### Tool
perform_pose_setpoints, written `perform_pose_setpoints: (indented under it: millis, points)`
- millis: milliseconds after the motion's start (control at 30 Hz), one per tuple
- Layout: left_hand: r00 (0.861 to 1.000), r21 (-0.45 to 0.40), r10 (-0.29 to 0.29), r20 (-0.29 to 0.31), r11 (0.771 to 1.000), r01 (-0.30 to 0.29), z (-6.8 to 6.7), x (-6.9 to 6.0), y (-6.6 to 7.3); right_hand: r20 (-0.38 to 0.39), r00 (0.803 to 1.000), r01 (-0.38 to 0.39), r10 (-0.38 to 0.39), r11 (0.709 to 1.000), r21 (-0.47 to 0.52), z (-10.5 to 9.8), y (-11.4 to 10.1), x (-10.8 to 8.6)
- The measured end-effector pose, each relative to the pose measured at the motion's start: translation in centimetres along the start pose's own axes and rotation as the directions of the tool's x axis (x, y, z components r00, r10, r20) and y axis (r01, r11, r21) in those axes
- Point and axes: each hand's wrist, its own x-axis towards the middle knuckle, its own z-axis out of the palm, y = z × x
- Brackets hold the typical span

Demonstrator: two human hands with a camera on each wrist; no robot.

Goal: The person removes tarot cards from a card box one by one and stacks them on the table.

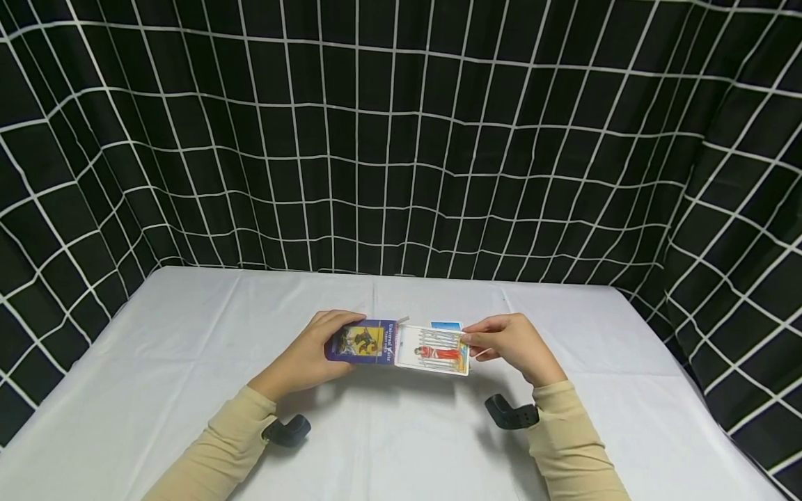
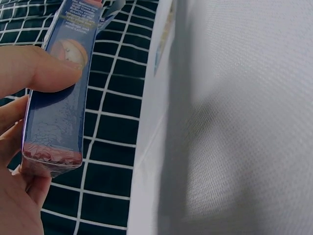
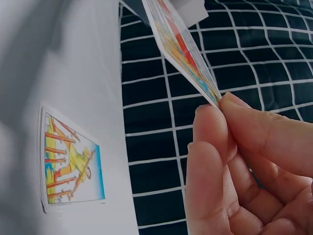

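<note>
My left hand (image 1: 310,355) grips a blue tarot card box (image 1: 360,341) above the white table, with the thumb on its narrow side, as the left wrist view shows. The box lies flat with its open end to the right. At that end is a tarot card (image 1: 432,350) with a red-robed figure among staves. How far it sits inside the box cannot be seen. My right hand (image 1: 510,341) pinches the card's right edge between thumb and fingers. On the table below lies another card (image 3: 73,161), face up, showing a yellow figure and blue sky.
A white cloth covers the table (image 1: 401,445). Black curtains (image 1: 401,139) with a white grid stand behind it and at both sides. Each wrist wears a black camera mount (image 1: 510,412). A pale box flap (image 1: 402,320) sticks up at the box mouth.
</note>
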Motion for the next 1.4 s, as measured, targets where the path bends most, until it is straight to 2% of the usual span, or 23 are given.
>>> perform_pose_setpoints:
  millis: [233, 500, 1067, 1400]
  points:
    - [1.000, 0.002, 0.004, -0.001, 1.000, -0.004, 0.0, 0.1, 0.0, 0.018, 1.000, -0.009, 0.009, 1.000, 0.026, -0.6, 0.0, -0.1]
    - [1.000, 0.003, 0.003, -0.007, 1.000, -0.003, -0.1, 0.1, 0.1, 0.027, 1.000, -0.019, 0.016, 0.995, 0.100, -1.2, 0.0, -0.2]
    - [1.000, 0.010, 0.009, -0.017, 1.000, -0.009, -0.2, 0.1, -0.1, 0.008, 0.999, -0.036, 0.035, 0.992, 0.123, -1.7, 0.3, -0.1]
    - [1.000, 0.013, 0.012, -0.029, 1.000, -0.011, -0.2, 0.1, -0.4, 0.027, 0.998, -0.060, 0.057, 0.986, 0.153, -1.6, 0.9, 0.1]
